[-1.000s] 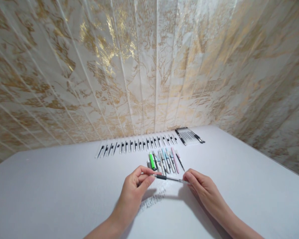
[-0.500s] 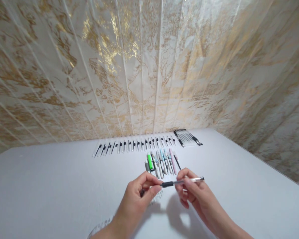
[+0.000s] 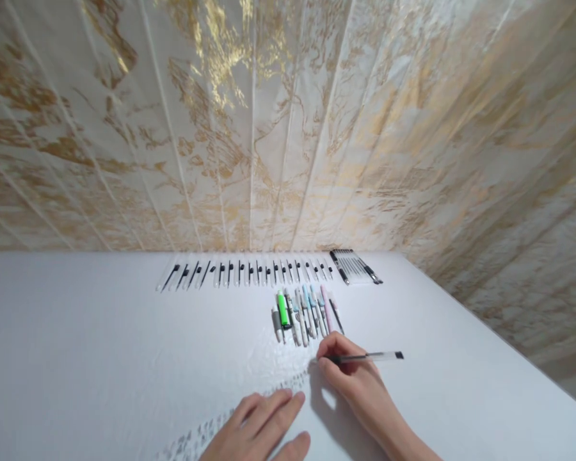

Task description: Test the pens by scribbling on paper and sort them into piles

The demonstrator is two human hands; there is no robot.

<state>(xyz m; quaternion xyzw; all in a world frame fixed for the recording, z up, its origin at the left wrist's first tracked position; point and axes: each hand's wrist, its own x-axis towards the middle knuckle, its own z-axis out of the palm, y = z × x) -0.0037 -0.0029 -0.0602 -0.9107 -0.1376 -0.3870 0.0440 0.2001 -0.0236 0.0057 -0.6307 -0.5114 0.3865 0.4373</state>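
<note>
A clear-barrelled pen point(image 3: 381, 356) with a black grip and black end sits in my right hand point(image 3: 352, 374), pinched near its tip. That tip points left and down at the white table point(image 3: 100, 358); whether it touches, I cannot tell. Lower and to the left, my left hand point(image 3: 264, 426) lies flat with its fingers stretched out, holding nothing. Rows of small dark handwritten marks point(image 3: 211, 428) run along the table surface, from beside my left hand up toward the pen tip.
Beyond my right hand lies a cluster of assorted pens, among them a green highlighter point(image 3: 282, 308) and a pink pen point(image 3: 326, 307). Farther back, several clear sleeves with black pieces point(image 3: 240, 272) form a row. A pack of black pens point(image 3: 355, 267) lies near the patterned curtain point(image 3: 269, 128).
My left hand has let go of the pen's grip end and come down flat on the table. My right hand has shifted its hold to the grip, tip lowered toward the table. The view has turned slightly.
</note>
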